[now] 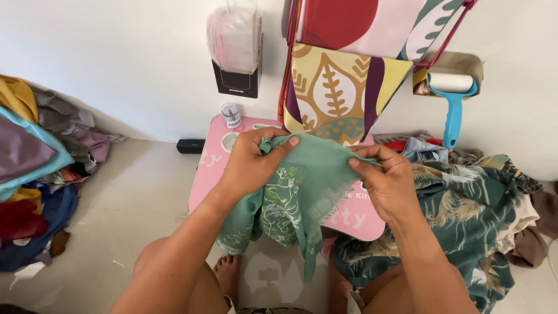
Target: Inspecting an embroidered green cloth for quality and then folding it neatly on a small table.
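My left hand [250,166] pinches the top edge of a green cloth [296,195] between thumb and fingers, and my right hand [388,183] pinches the same edge a little further along, thumb on top. I hold the two pinches apart, so the strip of edge between them is pulled taut and flat, which lets me see the weave and the frayed border plainly. The rest of the cloth hangs loose below my hands, its leaf print folding over itself down toward my knees and bare foot [228,273].

The cloth is in the air, just above the near side of a small pink bench [212,154], not resting on it. At the bench's far edge stands a small round pot [231,115], close by the wall. Above the bench a patterned cloth with a big leaf design [337,93] hangs from a red rack [289,64], within reach. To my right a dark green feather-print fabric [459,203] lies heaped on the floor, touching my leg, and a blue lint roller [453,99] hangs on the wall. To my left, a pile of mixed scraps [40,174] sits well apart.
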